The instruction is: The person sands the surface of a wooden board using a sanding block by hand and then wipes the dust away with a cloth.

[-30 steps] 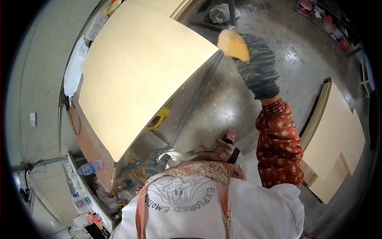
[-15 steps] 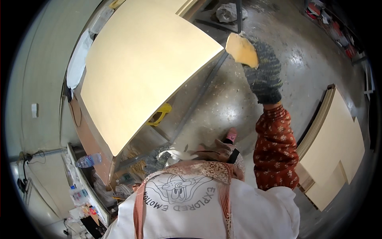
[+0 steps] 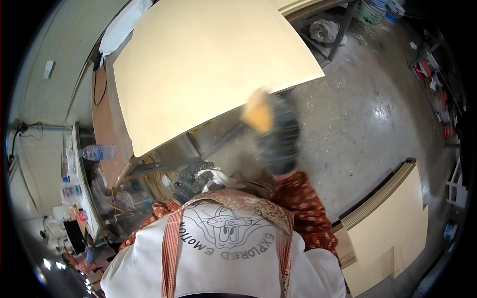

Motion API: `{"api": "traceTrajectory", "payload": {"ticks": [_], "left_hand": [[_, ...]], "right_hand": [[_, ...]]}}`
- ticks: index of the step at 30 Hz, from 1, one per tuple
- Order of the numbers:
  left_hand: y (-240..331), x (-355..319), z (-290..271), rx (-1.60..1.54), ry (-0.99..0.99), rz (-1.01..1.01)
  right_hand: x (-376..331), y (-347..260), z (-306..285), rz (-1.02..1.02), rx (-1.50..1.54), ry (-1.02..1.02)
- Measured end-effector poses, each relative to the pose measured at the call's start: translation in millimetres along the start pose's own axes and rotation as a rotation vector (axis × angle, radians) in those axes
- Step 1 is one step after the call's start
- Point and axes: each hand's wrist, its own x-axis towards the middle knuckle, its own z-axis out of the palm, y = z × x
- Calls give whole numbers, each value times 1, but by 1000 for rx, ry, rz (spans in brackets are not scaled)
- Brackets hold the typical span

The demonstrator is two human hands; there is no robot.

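Note:
A large pale board [image 3: 213,64] lies flat on a workbench in front of me. My right hand [image 3: 278,136], in a dark knitted glove and smeared by motion, grips a yellow-orange piece of sandpaper [image 3: 259,115] at the board's near edge. Low and close to my body, my left hand [image 3: 191,181] wears a similar dark glove. Its fingers are closed round a crumpled white cloth [image 3: 217,177], partly hidden by my apron.
Stacked pale boards [image 3: 385,223] lean at the right on the concrete floor. A plastic bottle [image 3: 98,152] stands on the bench's left part, near a cluttered shelf. Under the far bench lies a white bag [image 3: 325,31], with buckets [image 3: 372,11] beyond it.
My right hand has come down and left with the sandpaper, from beyond the board's right corner to its near edge. The view has turned, and my left hand stays low by my body.

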Motion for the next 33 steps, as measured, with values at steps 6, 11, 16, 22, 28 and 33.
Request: {"api": "traceTrajectory", "payload": {"ticks": [6, 11, 16, 22, 28, 33], "left_hand": [[27, 0, 21, -37, 126, -94], [-4, -5, 4, 174, 85, 137], [26, -5, 7, 347, 68, 269], [4, 2, 12, 109, 89, 192], [20, -4, 13, 15, 260, 235], [57, -21, -33, 564, 642, 580]], "right_hand": [[-24, -35, 39, -270, -123, -356], [30, -9, -67, -147, -649, -125], [39, -2, -119, 634, 1176, 502], [19, 7, -105, 729, 1492, 428], [15, 18, -111, 728, 1525, 369], [5, 27, -117, 786, 1453, 377]]}}
